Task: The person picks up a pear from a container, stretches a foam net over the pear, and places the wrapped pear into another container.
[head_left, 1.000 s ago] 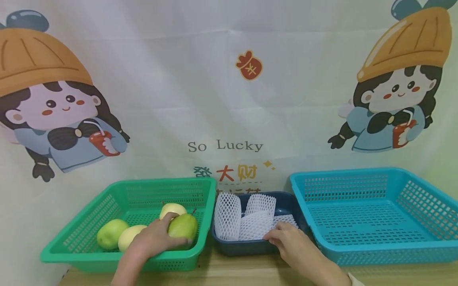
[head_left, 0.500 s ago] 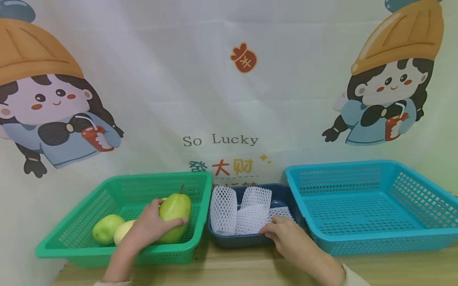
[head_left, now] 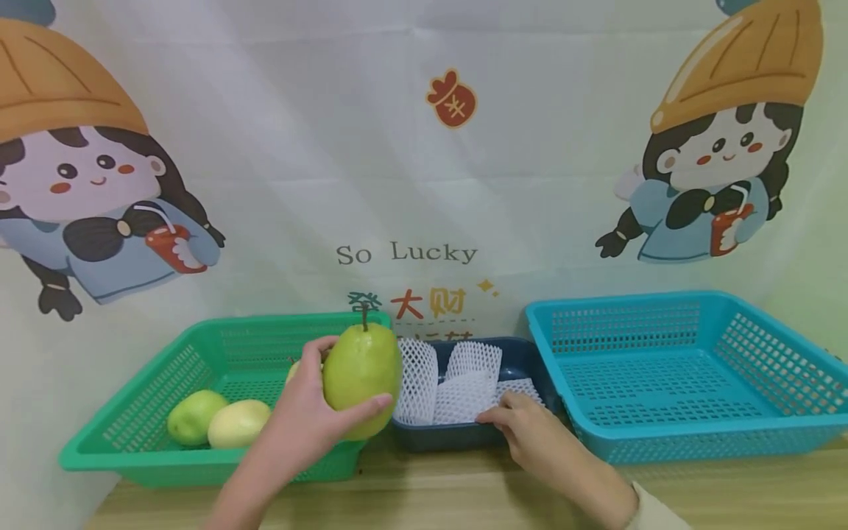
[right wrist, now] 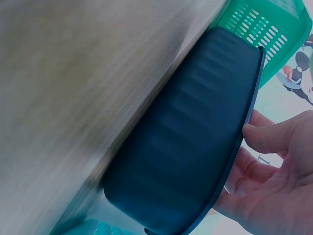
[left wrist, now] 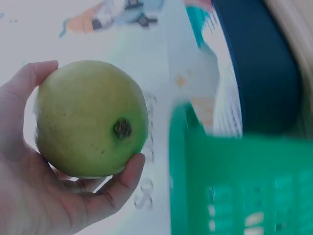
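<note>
My left hand (head_left: 311, 397) grips a green pear (head_left: 363, 372), its stem up, above the right front corner of the green basket (head_left: 152, 460). In the left wrist view, the fingers wrap the pear (left wrist: 93, 117) and its blossom end shows. My right hand (head_left: 536, 434) is at the front rim of the dark blue tray (head_left: 440, 439), fingers bent over the white foam nets (head_left: 464, 397). In the right wrist view, the thumb of the right hand (right wrist: 274, 171) meets the tray's rim; whether the fingers pinch a net or the rim is hidden.
A green pear (head_left: 196, 417) and a pale yellow fruit (head_left: 238, 424) lie in the green basket; another fruit there is mostly hidden behind the left hand. A blue basket (head_left: 695, 434) stands right of the tray. Behind hangs a printed white cloth (head_left: 530, 184).
My left hand has lifted the pear out of the green basket and brought it rightward and upright, towards the tray. The right hand has stayed at the tray's front rim.
</note>
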Motion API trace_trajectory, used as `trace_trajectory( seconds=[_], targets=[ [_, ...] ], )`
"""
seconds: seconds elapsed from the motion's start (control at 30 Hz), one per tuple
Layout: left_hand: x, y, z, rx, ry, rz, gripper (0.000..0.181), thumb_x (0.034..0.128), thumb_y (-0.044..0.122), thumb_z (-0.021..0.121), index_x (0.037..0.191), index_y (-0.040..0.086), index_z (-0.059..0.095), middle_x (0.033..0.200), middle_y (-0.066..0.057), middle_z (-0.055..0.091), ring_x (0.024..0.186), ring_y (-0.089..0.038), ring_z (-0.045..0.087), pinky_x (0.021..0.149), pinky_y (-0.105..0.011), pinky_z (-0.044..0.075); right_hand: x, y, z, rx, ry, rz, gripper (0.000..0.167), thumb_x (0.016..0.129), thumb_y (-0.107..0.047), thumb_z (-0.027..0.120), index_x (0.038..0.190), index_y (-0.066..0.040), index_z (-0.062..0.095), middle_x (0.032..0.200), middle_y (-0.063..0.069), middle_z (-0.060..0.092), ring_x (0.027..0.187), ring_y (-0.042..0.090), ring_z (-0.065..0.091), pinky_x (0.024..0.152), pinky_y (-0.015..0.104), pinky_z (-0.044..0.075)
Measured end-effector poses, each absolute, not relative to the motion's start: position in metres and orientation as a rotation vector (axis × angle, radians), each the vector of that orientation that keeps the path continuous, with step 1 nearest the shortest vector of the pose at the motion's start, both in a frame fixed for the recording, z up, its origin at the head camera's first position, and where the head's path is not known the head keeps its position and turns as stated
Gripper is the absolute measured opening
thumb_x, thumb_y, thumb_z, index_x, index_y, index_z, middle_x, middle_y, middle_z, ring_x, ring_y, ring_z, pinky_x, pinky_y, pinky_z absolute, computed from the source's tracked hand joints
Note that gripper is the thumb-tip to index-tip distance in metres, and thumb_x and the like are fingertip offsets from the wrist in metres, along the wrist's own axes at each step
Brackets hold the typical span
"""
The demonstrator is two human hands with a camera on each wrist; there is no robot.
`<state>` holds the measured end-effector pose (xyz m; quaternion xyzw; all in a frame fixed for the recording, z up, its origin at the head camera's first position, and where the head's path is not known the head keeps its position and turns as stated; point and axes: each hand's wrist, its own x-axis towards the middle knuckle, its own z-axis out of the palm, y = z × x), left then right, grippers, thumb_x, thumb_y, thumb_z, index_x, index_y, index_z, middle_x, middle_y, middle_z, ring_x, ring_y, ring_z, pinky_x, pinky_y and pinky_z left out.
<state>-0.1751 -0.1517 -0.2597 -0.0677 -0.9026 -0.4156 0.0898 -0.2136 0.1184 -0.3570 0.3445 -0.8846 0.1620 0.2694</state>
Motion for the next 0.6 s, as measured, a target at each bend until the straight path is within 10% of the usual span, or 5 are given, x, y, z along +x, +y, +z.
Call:
trace_trajectory(
  seconds=[0.6],
  targets=[
    [-0.159, -0.105, -0.315, -0.779, -2.8, -1.454, 0.085, 0.0671, 0.038, 0.08, 0.128, 0.006, 0.03, 0.115, -0.012, 0.051, 0.091, -0.016, 0.055, 0.074, -0.029, 0.048, -0.21, 0.121, -0.353, 0.921, -2.45, 0.454, 0.032, 0.076, 0.01, 0.061, 0.096, -0.012, 0.072, 0.074, -0.005, 0.051, 0.071, 0.01, 0.052, 0.065, 0.025, 0.047]
  ],
)
